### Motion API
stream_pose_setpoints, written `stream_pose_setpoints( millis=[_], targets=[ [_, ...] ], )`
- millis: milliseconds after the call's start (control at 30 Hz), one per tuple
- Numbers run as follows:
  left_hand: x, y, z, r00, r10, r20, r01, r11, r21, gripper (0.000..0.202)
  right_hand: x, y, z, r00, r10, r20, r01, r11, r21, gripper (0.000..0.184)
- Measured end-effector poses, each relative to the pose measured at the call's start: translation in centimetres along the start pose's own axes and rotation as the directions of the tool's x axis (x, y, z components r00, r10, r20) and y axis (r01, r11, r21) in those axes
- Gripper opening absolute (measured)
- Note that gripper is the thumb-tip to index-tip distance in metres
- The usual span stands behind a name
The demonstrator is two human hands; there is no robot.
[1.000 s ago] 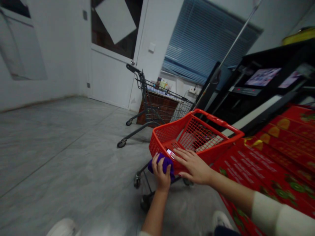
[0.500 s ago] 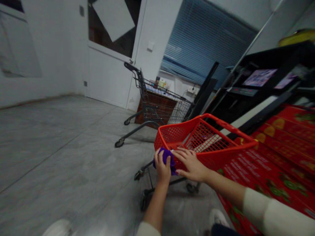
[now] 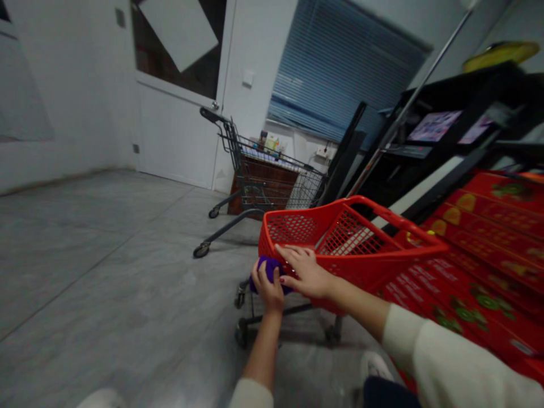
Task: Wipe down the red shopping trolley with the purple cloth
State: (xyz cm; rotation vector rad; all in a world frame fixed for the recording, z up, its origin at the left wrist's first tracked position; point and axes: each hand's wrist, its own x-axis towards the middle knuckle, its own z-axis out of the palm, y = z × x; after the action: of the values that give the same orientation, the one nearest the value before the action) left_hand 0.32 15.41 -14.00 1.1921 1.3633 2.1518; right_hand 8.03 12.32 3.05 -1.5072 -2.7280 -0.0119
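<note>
My left hand [image 3: 271,294] has its fingers curled round a crumpled purple cloth [image 3: 271,266] at the near left corner of a red plastic shopping cart [image 3: 361,275]. The hand partly covers the cloth. Just to the right, my right hand [image 3: 309,275] lies over the cart's near side with its fingers stretched out. Its thumb is close to the cloth; whether it touches cannot be made out. The cart's basket tapers towards my hands and stands on a dark wheeled frame.
Behind the red cart stands a grey wire shopping cart [image 3: 280,181], near a white door [image 3: 178,136]. Red boxes with fruit pictures [image 3: 471,272] are stacked at the right, close to my right arm. A black shelf [image 3: 459,90] and a metal pole [image 3: 420,85] rise behind them.
Both hands have moved slightly left in view, with the purple cloth still in the left one. My right hand has shifted up towards the basket's corner. The view has shifted a little.
</note>
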Motion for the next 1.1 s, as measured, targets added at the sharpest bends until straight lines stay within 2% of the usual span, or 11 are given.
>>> stream_pose_setpoints(
  millis=[100, 133, 233, 333, 400, 567, 633, 800, 900, 1033, 1100],
  targets=[
    [0.1, -1.9, -0.2, 0.994, -0.099, -0.048, 0.102, 0.993, 0.062, 0.041, 0.1, 1.4, -1.1, 0.995, -0.09, 0.047, 0.092, 0.995, -0.044, 0.08],
    [0.3, -2.0, -0.2, 0.992, -0.113, -0.053, 0.117, 0.99, 0.073, 0.042, -0.2, 2.2, -1.5, 0.996, -0.082, 0.036, 0.085, 0.993, -0.085, 0.076],
    [1.7, -0.8, 0.1, 0.998, -0.062, -0.026, 0.064, 0.995, 0.07, 0.043, -2.1, 4.6, -2.1, 0.993, 0.103, -0.053, -0.112, 0.969, -0.219, 0.066],
    [2.9, 1.1, 1.0, 0.999, 0.028, 0.015, -0.029, 0.998, 0.053, 0.042, -3.6, 5.8, -1.8, 0.979, 0.189, -0.075, -0.201, 0.955, -0.219, 0.07],
    [3.0, 1.5, 1.7, 0.999, 0.047, 0.003, -0.047, 0.996, 0.074, 0.042, -3.8, 5.8, -1.4, 0.975, 0.203, -0.089, -0.217, 0.956, -0.198, 0.073],
    [1.3, -0.2, 2.9, 0.992, -0.017, -0.122, 0.04, 0.981, 0.188, 0.042, -2.9, 5.1, -1.2, 0.969, 0.228, -0.095, -0.24, 0.959, -0.152, 0.074],
    [1.2, -0.2, 3.2, 0.988, -0.017, -0.152, 0.047, 0.979, 0.199, 0.042, -2.7, 5.0, -1.2, 0.967, 0.233, -0.099, -0.245, 0.96, -0.134, 0.075],
    [2.9, 2.1, 4.0, 0.983, 0.132, -0.128, -0.107, 0.977, 0.186, 0.041, -2.3, 4.0, -0.8, 0.958, 0.247, -0.148, -0.262, 0.96, -0.095, 0.071],
    [2.1, 2.2, 4.4, 0.982, 0.172, -0.082, -0.151, 0.965, 0.215, 0.041, -1.8, 3.1, -0.9, 0.95, 0.272, -0.155, -0.286, 0.955, -0.075, 0.072],
    [0.1, 0.7, 4.1, 0.992, 0.063, -0.112, -0.035, 0.971, 0.235, 0.039, -2.1, 2.9, -1.8, 0.973, 0.211, -0.088, -0.219, 0.971, -0.094, 0.073],
    [0.1, 0.6, 4.1, 0.99, 0.019, -0.14, 0.012, 0.976, 0.216, 0.04, -3.2, 3.7, -2.3, 0.987, 0.151, -0.058, -0.158, 0.976, -0.15, 0.072]
  ],
)
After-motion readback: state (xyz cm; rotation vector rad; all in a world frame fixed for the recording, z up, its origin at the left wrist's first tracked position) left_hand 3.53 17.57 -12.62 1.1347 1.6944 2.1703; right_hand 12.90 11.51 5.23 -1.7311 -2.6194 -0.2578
